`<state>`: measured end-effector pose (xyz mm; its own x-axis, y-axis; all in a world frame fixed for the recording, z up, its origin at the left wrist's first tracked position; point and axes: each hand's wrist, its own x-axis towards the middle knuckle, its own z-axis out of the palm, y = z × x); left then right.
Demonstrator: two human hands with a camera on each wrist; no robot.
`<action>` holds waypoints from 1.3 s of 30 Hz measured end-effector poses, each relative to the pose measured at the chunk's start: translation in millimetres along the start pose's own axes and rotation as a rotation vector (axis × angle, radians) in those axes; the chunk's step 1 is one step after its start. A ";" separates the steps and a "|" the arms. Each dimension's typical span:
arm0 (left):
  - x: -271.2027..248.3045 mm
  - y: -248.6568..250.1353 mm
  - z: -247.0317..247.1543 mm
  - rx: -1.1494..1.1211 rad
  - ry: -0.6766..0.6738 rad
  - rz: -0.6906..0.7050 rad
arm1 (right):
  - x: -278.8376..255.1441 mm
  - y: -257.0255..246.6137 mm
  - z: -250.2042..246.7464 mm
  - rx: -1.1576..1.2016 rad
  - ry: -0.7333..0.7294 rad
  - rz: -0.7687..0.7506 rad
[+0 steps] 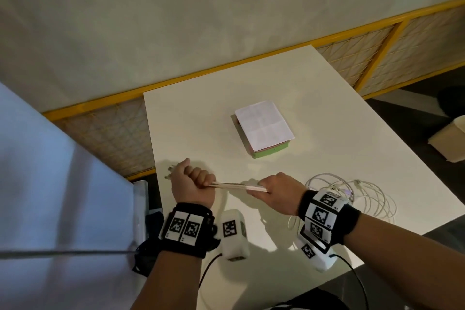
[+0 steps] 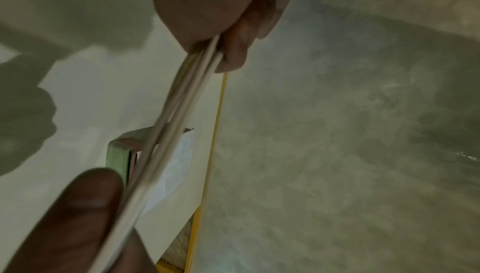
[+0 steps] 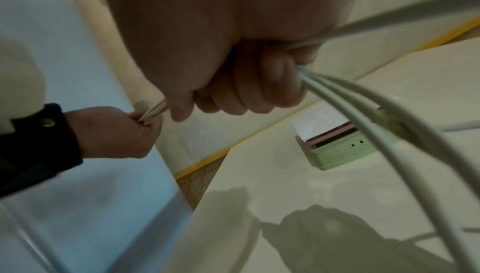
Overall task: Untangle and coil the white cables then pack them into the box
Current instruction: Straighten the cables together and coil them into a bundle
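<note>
Meanwhile, at the near edge of the white table (image 1: 314, 88), both my hands are fisted around one bundle of white cables (image 1: 239, 186), several strands laid side by side and drawn straight between them. My left hand (image 1: 192, 185) clamps one end of the span with fingers curled tight, and what look like connector tips poke out beyond it, though they are too small to identify. My right hand (image 1: 276, 192) wraps the other end; the right wrist view shows its fingers (image 3: 272, 84) closed over the strands as three of them spill out past the knuckles. I judge the taut hold is deliberate: pulling the strands parallel lets me see that they no longer cross before I start winding.

Behind my right wrist, the slack (image 1: 352, 196) lies in loose overlapping loops on the tabletop, left there, I think, so it can feed freely into the coil. Farther out, near the table's middle and well apart from my hands, sits the green box (image 1: 270, 152), with a folded sheet of white paper (image 1: 264, 124) lying across its top. From these views I cannot tell whether the box is open beneath it. Nothing has been packed that I can see; the coiling seems barely begun.
</note>
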<state>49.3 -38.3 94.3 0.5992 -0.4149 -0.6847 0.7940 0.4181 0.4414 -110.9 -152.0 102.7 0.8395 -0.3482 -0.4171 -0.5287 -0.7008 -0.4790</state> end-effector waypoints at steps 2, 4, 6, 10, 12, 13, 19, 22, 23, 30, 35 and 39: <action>-2.8 -5.2 0.8 0.013 0.009 0.001 | 2.9 4.9 -0.6 -0.019 0.005 0.019; -2.7 -7.0 1.4 0.004 0.030 0.002 | 4.4 8.2 -5.8 -0.024 -0.012 0.010; -4.8 -9.8 4.7 0.002 0.055 0.005 | 6.5 0.2 -9.2 -0.092 -0.011 -0.056; -15.9 -23.7 17.8 0.000 0.045 0.021 | 18.2 -33.3 -1.6 -0.038 0.066 -0.196; -18.0 -25.1 21.2 -0.029 0.021 0.004 | 22.3 -40.8 1.7 0.155 0.013 -0.175; -17.6 -23.3 21.5 -0.043 0.009 -0.008 | 24.0 -39.8 2.3 0.259 -0.024 -0.150; -6.2 -10.8 4.0 0.081 -0.079 -0.047 | 22.0 -39.8 -3.3 -0.078 0.013 -0.111; 6.0 4.8 -13.5 0.323 -0.085 -0.021 | 20.1 -32.5 -13.7 -0.164 -0.006 -0.118; 10.6 11.4 -19.5 0.513 -0.070 0.078 | 18.8 -30.0 -20.4 -0.180 -0.023 -0.124; -13.5 0.5 -16.9 1.889 -0.750 0.673 | 15.1 -35.3 -51.3 -0.350 -0.218 -0.186; -9.3 -17.8 -14.5 1.731 -0.746 0.703 | 17.9 -34.1 -67.6 -0.231 -0.213 -0.227; -22.3 -23.6 -6.0 1.592 -0.753 0.521 | 21.5 -18.0 -74.1 -0.107 -0.145 -0.234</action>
<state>16.6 -34.0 95.6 0.3453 -0.9284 -0.1376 -0.4017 -0.2788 0.8723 -74.0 -193.0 159.6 0.9062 -0.0822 -0.4149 -0.3003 -0.8157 -0.4944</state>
